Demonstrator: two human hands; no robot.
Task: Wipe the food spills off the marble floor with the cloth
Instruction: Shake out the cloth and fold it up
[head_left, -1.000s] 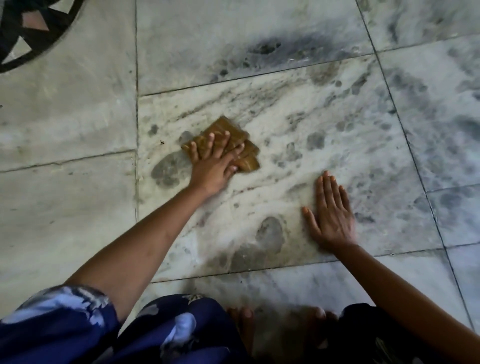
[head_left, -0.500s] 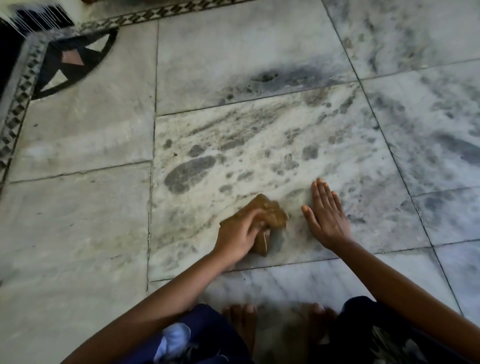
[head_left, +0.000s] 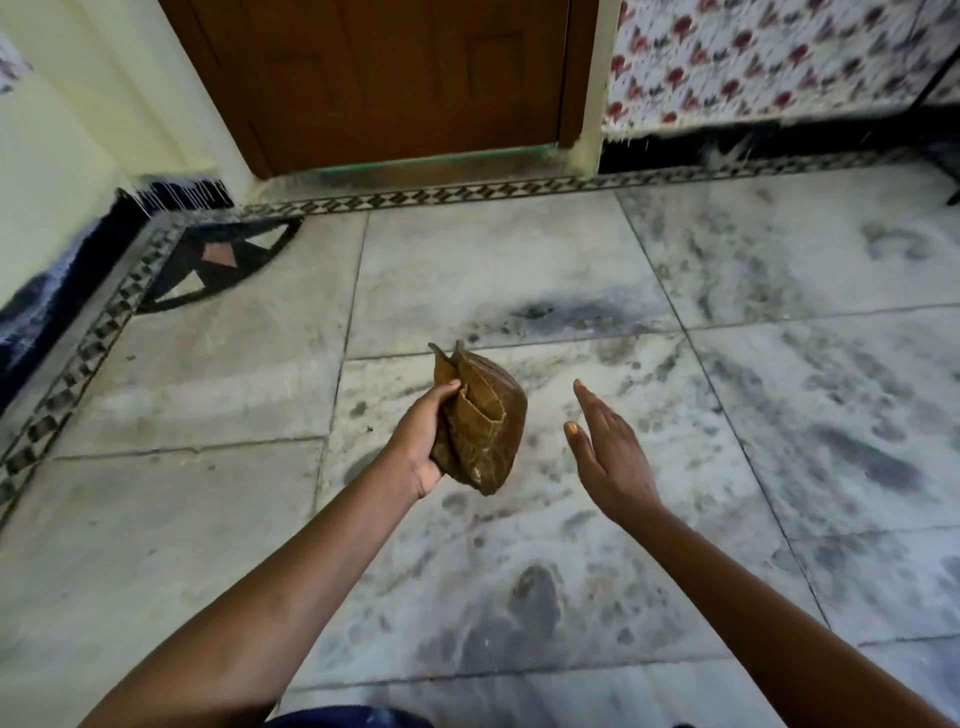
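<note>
Your left hand (head_left: 421, 441) grips the crumpled brown cloth (head_left: 480, 426), fingers curled round its near side and thumb pressed along its upper fold. The cloth is held up off the grey-veined white marble floor (head_left: 519, 260), bunched into a loose bundle with two corners sticking up at its far end. No label or writing can be read on the cloth.

Your right hand (head_left: 608, 452) hangs just right of the cloth, apart from it, fingers straight and together, thumb spread, holding nothing. It is also off the floor.

Below the cloth the marble shows dark grey blotches and speckles; whether they are veining, damp marks or spills cannot be told. Beyond the cloth a long dark smear (head_left: 550, 312) lies across the next slab. Open floor extends to the right of the cloth and beyond it.

Left of the cloth and beyond it, a black-and-white diamond-pattern inlay border (head_left: 415, 197) marks the floor's edge, with a dark quarter-round corner inlay (head_left: 223, 260). Behind the border stand a brown wooden door (head_left: 395, 78), a cream wall (head_left: 62, 130) and a red-and-white floral fabric (head_left: 753, 57).
</note>
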